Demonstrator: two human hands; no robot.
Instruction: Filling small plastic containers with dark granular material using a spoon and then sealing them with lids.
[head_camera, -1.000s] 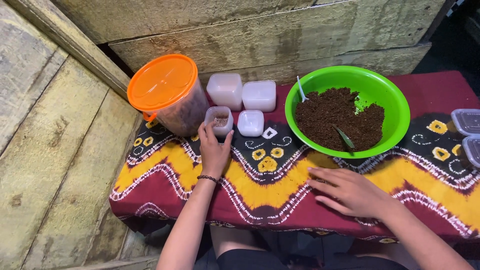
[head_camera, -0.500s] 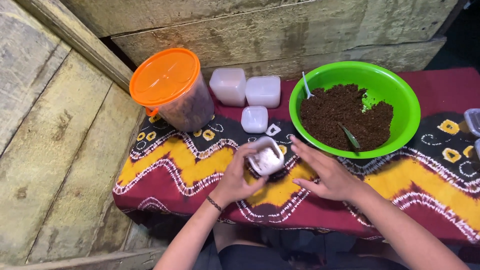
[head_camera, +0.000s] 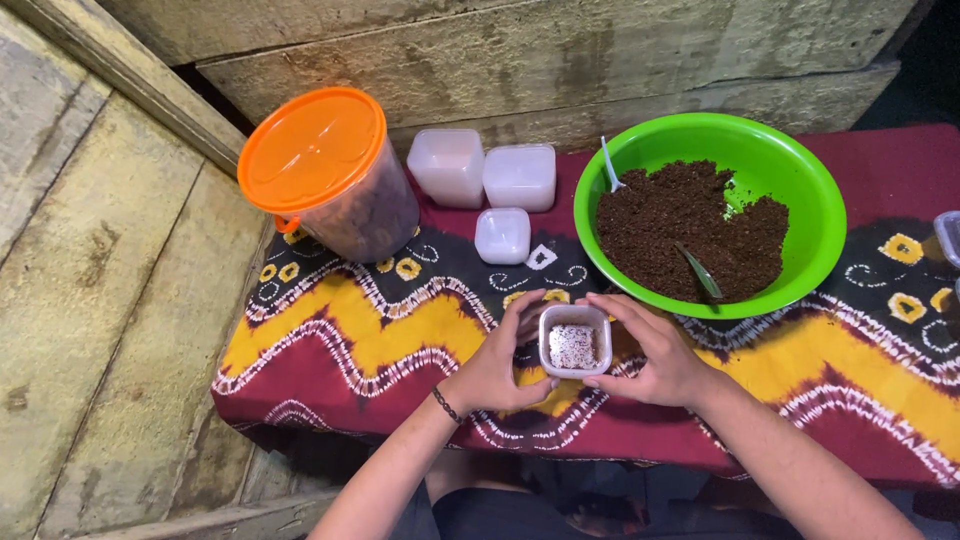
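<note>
A small square plastic cup (head_camera: 574, 341) sits just below the middle of the frame, held open-side up between both hands over the patterned cloth (head_camera: 350, 330). It is translucent white with rounded corners, and inside lies a pale, speckled, grainy layer. The left hand (head_camera: 500, 362) wraps its fingers round the cup's left wall; the right hand (head_camera: 655, 352) closes on its right wall and near edge, so both grip the cup. The step in hand looks like readying this cup for filling or checking its contents. A next move would likely call for freeing one hand while the other keeps the cup level.

To the upper right stands a round green bowl (head_camera: 800, 180) of glossy plastic, holding a heap of dark, crumbly, soil-like matter with a small green spoon (head_camera: 698, 271) lying in it and a thin white handle (head_camera: 610, 165) leaning at its left rim. Above the cup, three lidded white containers (head_camera: 503, 185) cluster together. At the upper left is a clear tub with an orange lid (head_camera: 312, 148). The cloth is waxy-looking batik in maroon, yellow and black zigzags, and rough weathered wooden planks (head_camera: 110, 300) lie beyond.
</note>
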